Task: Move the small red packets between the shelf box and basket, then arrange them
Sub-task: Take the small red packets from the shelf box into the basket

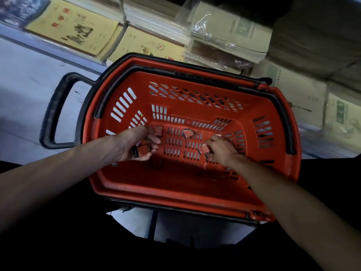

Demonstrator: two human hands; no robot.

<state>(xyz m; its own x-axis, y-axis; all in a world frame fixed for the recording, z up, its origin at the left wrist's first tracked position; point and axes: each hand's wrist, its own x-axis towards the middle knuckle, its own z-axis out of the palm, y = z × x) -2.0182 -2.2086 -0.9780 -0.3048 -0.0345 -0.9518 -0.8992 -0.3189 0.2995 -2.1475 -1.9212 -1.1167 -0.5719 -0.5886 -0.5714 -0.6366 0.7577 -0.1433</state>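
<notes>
A red plastic basket (195, 192) with black handles stands on the floor below me. Both my hands reach down to its slotted bottom. My left hand (136, 143) lies palm up with its fingers curled round several small red packets (143, 150). My right hand (220, 149) is palm down and pinches one small red packet (204, 148) at the fingertips. Two more packets lie loose on the basket bottom: one (158, 131) just beyond my left fingers and one (188, 133) in the middle. The shelf box is not in view.
A black pull handle (56, 110) sticks out from the basket's left end. Behind the basket, stacks of yellow and brown wrapped books (224, 32) fill a low shelf. Pale floor (23, 79) lies to the left. My dark clothing fills the bottom of the view.
</notes>
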